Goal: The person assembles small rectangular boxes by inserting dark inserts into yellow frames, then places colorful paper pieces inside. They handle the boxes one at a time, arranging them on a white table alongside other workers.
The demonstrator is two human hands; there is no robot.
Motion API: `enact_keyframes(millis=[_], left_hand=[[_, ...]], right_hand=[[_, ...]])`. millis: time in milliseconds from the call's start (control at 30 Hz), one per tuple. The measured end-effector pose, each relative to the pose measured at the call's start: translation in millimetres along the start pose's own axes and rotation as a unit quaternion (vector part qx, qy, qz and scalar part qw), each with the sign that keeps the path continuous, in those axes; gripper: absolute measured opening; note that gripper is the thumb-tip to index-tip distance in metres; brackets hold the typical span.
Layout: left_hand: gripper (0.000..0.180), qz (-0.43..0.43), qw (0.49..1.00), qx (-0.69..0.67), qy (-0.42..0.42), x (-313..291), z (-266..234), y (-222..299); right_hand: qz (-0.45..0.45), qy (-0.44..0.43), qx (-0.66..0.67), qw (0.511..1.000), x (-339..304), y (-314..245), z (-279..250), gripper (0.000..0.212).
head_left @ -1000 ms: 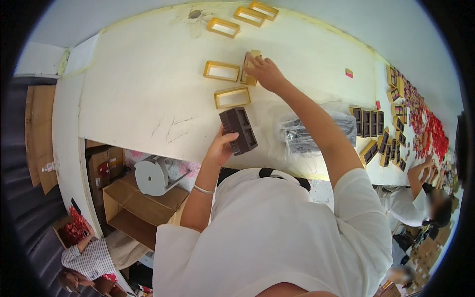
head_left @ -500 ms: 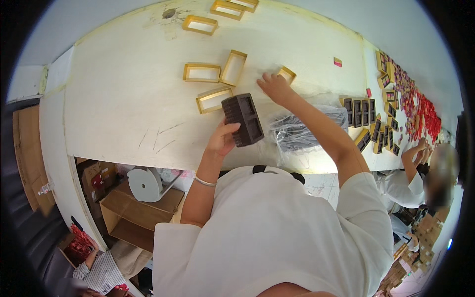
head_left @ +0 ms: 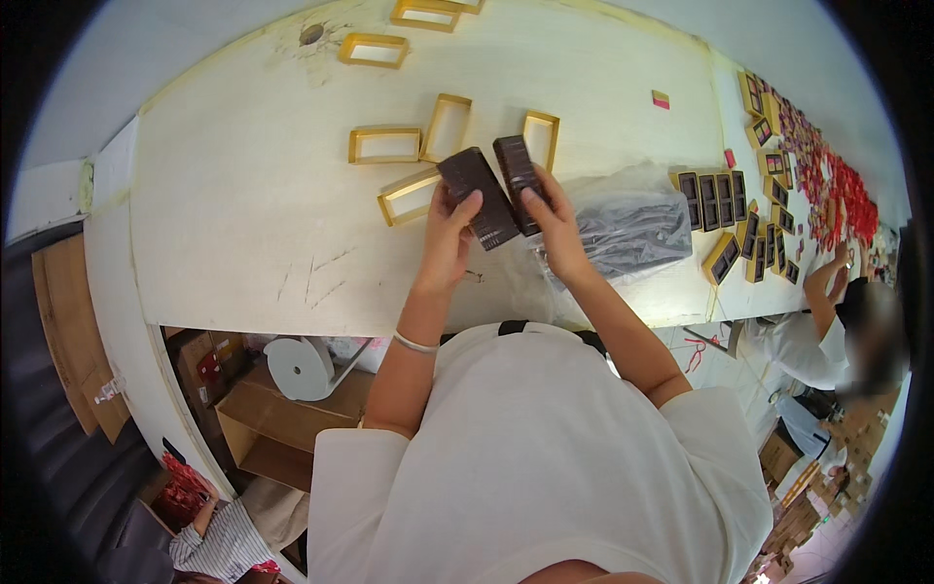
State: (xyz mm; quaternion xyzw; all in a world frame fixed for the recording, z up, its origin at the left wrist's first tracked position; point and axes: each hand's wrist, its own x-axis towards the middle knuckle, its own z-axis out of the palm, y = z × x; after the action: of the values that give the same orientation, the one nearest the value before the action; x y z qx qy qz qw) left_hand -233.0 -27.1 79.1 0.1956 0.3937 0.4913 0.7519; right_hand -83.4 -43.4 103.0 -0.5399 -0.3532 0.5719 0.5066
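Over the table my left hand (head_left: 448, 237) grips a stack of dark brown plastic insert trays (head_left: 478, 198), its ribbed sides showing. My right hand (head_left: 556, 226) has closed on a thinner stack of the same trays (head_left: 516, 167), thumb on the near side. The two stacks lean apart at the top and come close together at the lower end. Just beyond my right hand lies a gold-edged open box (head_left: 556, 144), partly hidden by the trays. To the left, another gold box (head_left: 384, 160) lies among several like it.
A clear plastic bag of dark trays (head_left: 632, 234) lies right of my hands. Beyond it stand gold boxes fitted with dark trays (head_left: 708, 201) and a heap of red pieces (head_left: 844, 209). A co-worker (head_left: 803, 341) works at the right. Below the table are a white roll (head_left: 300, 368) and a cardboard box (head_left: 277, 419).
My right hand has come back from the gold box to the trays. The single stack in my left hand is now split, with part in each hand.
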Motion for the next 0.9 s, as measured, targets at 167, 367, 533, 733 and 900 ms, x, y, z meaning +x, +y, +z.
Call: enact_keyframes(millis=[167, 367, 533, 733, 900], left_hand=[[0.049, -0.147, 0.988, -0.048, 0.002, 22.9, -25.8, 6.5], [0.051, -0.136, 0.98, 0.142, -0.037, 81.6, 7.4, -5.6], [0.047, -0.199, 0.972, 0.111, -0.054, 92.1, 6.7, -32.4], [0.034, -0.206, 0.974, 0.09, -0.011, 88.4, 1.6, -42.9], [0.045, -0.183, 0.977, 0.112, -0.016, 88.9, 4.2, -22.6]], right_hand=[[-0.004, 0.19, -0.021, 0.982, 25.1, -4.8, -37.9, 0.051], [0.01, 0.155, -0.468, 0.87, 60.2, 28.0, -41.6, 0.053], [-0.023, 0.109, -0.661, 0.742, 72.3, 51.2, -36.9, 0.052], [-0.044, 0.077, -0.547, 0.833, 78.0, 65.1, -52.6, 0.064], [-0.05, -0.097, -0.441, 0.891, 62.4, 19.0, -87.4, 0.069]])
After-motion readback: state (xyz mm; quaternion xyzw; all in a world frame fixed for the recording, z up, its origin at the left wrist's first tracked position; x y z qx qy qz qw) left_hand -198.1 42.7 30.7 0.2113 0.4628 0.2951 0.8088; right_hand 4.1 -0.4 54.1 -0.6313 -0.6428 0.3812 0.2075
